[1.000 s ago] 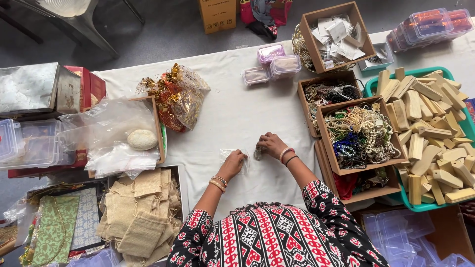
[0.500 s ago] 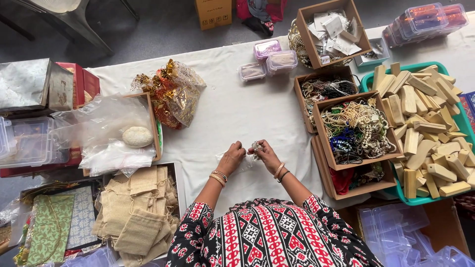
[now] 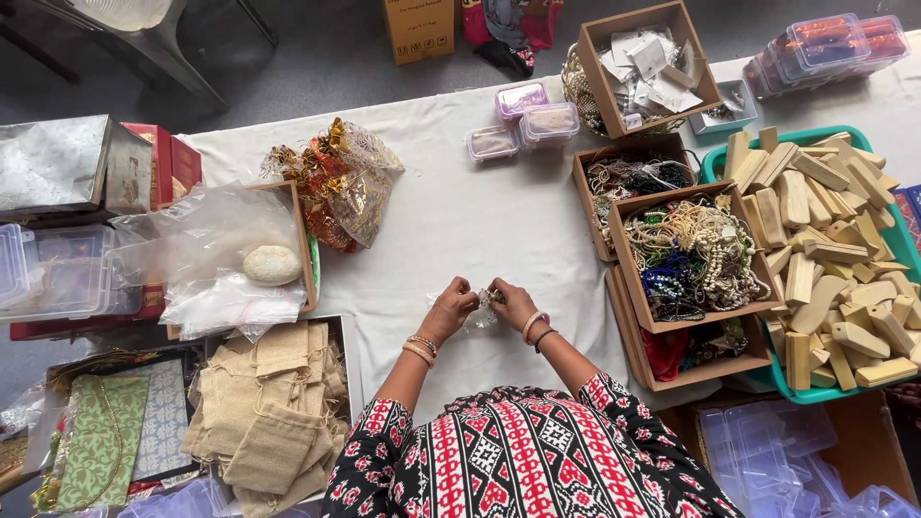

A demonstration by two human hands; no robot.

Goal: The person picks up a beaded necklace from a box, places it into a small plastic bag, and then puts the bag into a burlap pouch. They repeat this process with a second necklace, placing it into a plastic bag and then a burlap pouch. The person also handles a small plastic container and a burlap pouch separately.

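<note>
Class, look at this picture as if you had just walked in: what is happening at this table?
A person in a red, black and white patterned top stands at a table covered with a white cloth. The left hand and right hand meet over a small clear plastic bag, pinching a small pale item between the fingertips. To the right stand a cardboard box of beaded necklaces and a green tray of wooden blocks. To the left lies a stack of burlap pouches.

Burlap pouches (image 3: 269,412), wooden blocks (image 3: 825,259)
</note>
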